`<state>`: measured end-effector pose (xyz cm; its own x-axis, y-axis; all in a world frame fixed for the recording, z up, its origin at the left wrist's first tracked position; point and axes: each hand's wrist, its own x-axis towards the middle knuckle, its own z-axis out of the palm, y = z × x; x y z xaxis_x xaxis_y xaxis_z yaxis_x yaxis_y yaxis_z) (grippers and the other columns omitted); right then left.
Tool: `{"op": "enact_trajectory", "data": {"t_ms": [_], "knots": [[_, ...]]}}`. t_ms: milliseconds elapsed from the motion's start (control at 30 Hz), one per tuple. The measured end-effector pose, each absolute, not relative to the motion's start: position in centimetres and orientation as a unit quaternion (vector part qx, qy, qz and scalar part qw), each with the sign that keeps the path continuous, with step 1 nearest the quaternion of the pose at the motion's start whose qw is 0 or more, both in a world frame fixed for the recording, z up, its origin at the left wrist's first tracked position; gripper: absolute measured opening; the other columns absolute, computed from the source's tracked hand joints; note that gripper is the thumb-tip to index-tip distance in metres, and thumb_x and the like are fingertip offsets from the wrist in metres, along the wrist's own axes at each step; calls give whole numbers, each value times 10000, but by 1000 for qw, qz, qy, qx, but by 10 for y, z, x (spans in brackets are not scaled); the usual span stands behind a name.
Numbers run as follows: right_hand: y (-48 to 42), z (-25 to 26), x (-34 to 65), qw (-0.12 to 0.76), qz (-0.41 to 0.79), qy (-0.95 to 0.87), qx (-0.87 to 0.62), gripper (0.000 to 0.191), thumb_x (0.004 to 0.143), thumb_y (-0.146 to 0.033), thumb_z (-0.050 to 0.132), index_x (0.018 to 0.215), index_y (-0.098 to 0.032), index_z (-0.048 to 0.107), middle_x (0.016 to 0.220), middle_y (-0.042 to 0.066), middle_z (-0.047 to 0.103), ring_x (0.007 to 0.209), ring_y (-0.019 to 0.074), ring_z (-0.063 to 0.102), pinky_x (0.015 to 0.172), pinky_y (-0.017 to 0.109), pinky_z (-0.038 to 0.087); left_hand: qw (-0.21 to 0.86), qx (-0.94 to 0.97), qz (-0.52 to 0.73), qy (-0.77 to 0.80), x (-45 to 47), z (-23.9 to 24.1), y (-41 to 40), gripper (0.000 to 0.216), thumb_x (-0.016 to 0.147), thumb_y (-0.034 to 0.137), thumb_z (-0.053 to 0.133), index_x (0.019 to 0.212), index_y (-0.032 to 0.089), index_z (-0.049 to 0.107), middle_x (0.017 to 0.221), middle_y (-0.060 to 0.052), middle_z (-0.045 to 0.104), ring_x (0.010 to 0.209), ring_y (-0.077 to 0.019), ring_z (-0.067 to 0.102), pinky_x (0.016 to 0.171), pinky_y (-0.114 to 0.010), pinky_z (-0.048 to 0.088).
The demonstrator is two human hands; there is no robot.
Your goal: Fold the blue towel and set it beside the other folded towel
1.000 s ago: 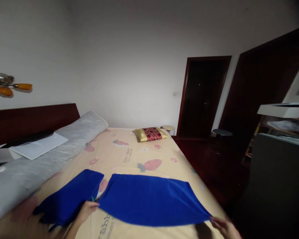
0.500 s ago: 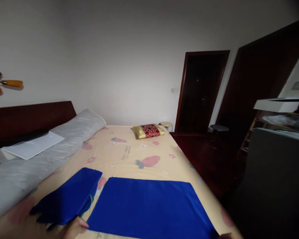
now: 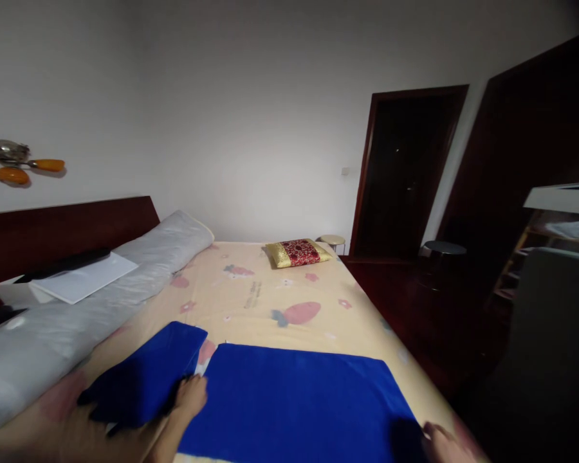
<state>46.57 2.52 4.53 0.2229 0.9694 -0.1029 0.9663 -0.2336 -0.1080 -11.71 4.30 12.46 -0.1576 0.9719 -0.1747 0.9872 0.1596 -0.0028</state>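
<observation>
Big blue cloth (image 3: 294,405) lies flat on the bed sheet (image 3: 270,289), near the bed's front edge. L hand (image 3: 190,393) sits on its left edge, btw it & the folded blue cloth (image 3: 145,376), which is just beside. Fingers are close together & bent a bit. Can't tell if they pinch the edge or just press. R hand (image 3: 439,442) is at the big cloth's near right corner, blurry & partly cut off, so can't tell how its fingers are.

To do this bit well, I think: pull both sides the same, soft not hard, so the edges go straight & no bumps show. Rub w/ flat palms, not nails. Watch the L side: the folded one is v. close & could get dragged. Small red-gold pillow (image 3: 298,253) is far off, no worry.
</observation>
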Motion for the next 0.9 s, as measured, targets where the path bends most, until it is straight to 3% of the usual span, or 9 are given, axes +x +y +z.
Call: {"op": "enact_trajectory", "data": {"t_ms": [67,133,300,433,600,733,900], "knots": [[40,45,419,-9,41,-659,-751,539,837,-199,303,1280,-39,565,1368,219,572,1266,267,544,1055,374,416,62,683,-40,726,-79,115,67,489,815,150,406,1275,163,572,1369,-119,599,1291,-242,512,1099,-419,356],[53,40,365,10,30,-676,-736,580,851,-203,260,1374,-62,465,1466,170,474,1349,259,451,1083,412,395,68,708,-26,702,-36,100,83,602,834,176,360,1435,171,383,1542,-73,403,1408,-218,364,1142,-413,316],[68,9,252,112,105,-735,-660,587,883,-212,197,1444,-154,359,1538,67,345,1429,195,293,1155,423,312,144,778,76,606,60,40,89,722,798,122,270,1510,168,163,1618,8,176,1489,-153,122,1224,-406,186],[70,-6,214,117,166,-765,-611,582,889,-254,253,1464,-175,293,1561,33,270,1449,183,234,1190,400,254,189,800,124,556,91,8,82,641,875,195,210,1513,223,150,1611,43,151,1487,-137,117,1248,-363,145],[83,-9,212,105,185,-778,-592,576,911,-290,289,1472,-163,249,1565,43,254,1455,180,230,1205,395,235,181,815,97,542,89,-1,96,584,929,252,225,1506,257,140,1608,35,183,1486,-160,145,1237,-423,185],[99,-20,220,108,162,-808,-556,562,923,-273,311,1476,-203,234,1561,43,274,1453,184,247,1197,428,260,161,827,91,531,85,-6,112,589,941,218,248,1500,307,85,1607,37,204,1480,-159,178,1223,-466,219],[114,-36,251,118,96,-814,-560,565,940,-466,323,1470,-284,253,1555,40,305,1441,226,290,1158,499,307,108,837,87,529,72,-7,125,550,976,336,254,1487,365,53,1599,40,232,1465,-165,239,1186,-496,289]]}}
